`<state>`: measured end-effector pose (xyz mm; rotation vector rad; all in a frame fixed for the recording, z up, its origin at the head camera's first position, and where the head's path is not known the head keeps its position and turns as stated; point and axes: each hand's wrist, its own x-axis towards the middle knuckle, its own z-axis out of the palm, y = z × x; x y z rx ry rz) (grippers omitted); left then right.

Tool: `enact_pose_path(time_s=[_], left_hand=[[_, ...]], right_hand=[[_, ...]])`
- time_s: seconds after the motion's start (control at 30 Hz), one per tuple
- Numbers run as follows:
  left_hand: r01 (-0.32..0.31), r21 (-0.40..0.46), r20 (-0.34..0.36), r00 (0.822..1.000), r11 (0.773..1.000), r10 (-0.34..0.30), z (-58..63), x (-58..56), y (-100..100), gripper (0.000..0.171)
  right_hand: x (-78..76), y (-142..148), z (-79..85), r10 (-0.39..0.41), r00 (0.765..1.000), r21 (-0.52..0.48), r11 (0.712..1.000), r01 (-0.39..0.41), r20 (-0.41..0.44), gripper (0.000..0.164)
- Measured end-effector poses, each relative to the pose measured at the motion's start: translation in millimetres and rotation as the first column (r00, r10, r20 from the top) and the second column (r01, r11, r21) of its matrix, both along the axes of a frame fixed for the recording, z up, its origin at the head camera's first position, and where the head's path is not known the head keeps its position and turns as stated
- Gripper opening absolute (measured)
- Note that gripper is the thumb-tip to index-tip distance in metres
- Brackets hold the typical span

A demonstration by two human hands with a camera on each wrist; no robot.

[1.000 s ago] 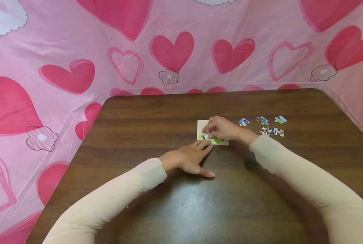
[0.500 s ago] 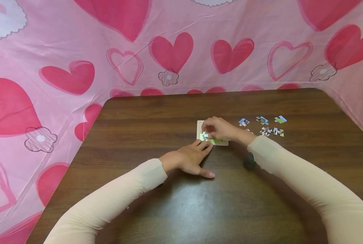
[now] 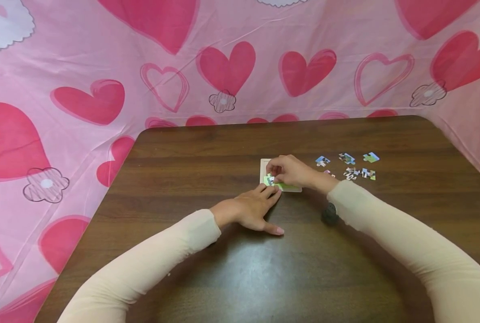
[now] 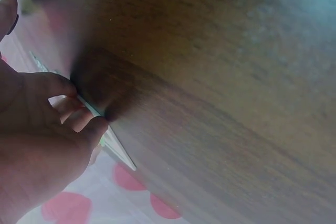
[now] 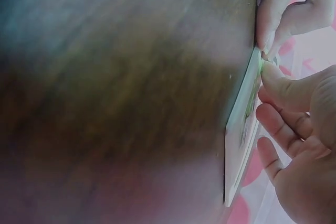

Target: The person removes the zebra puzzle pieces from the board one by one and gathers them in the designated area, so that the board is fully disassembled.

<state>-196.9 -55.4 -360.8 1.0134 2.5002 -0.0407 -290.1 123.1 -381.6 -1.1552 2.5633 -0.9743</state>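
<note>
A small cream-framed jigsaw tray (image 3: 264, 167) lies flat toward the table's far middle, green along its near part. At its near-left corner my right hand (image 3: 293, 171) pinches a green-and-white puzzle piece (image 3: 268, 180) with curled fingers. The right wrist view has the thumb (image 5: 278, 85) right at a green bit over the tray, the other fingers bent. My left hand (image 3: 253, 210) reaches in from the left, fingers extended onto the tray's near edge, thumb spread out on the table. In the left wrist view its fingertips (image 4: 97, 128) rest along the tray's thin edge.
Several loose puzzle pieces (image 3: 346, 158) lie to the right of the tray, with a pinkish one (image 3: 329, 172) partly behind the right wrist. A dark round object (image 3: 329, 211) shows beneath the right sleeve cuff. Pink heart-patterned cloth (image 3: 228, 67) hangs behind the brown table (image 3: 240, 278).
My right hand has shifted slightly left and the green-and-white piece now shows more at the tray's left. The pinkish piece has come into view beside the wrist. My left hand stays put.
</note>
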Motion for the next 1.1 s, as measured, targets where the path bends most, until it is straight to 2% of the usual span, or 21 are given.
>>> enact_pose_path(time_s=[0.2, 0.37, 0.7, 0.93, 1.1], left_hand=[[-0.004, 0.008, 0.006, 1.000, 1.000, 0.003, -1.3, 0.3, 0, 0.106], [-0.011, 0.005, 0.004, 1.000, 1.000, 0.011, -1.8, 0.5, 1, 0.106], [-0.009, 0.009, -0.002, 1.000, 1.000, 0.009, -1.8, 0.7, 1, 0.106], [-0.010, 0.016, -0.001, 1.000, 1.000, 0.010, -2.7, 0.2, 1, 0.107], [-0.018, 0.023, 0.004, 1.000, 1.000, 0.018, -2.9, 0.0, 0, 0.107]], right_hand=[[0.9, 1, -0.3, -0.040, 0.997, -0.031, 0.999, 0.037, -0.068, 0.022], [-0.8, 5, 1.6, -0.066, 0.995, -0.069, 0.996, 0.061, -0.069, 0.022], [-1.1, 17, 6.3, -0.109, 0.993, -0.077, 0.991, 0.106, -0.047, 0.023], [-3.9, 31, 10.3, -0.132, 0.987, -0.085, 0.989, 0.125, -0.091, 0.022], [-3.3, 47, 13.7, -0.182, 0.978, -0.068, 0.982, 0.175, -0.101, 0.022]])
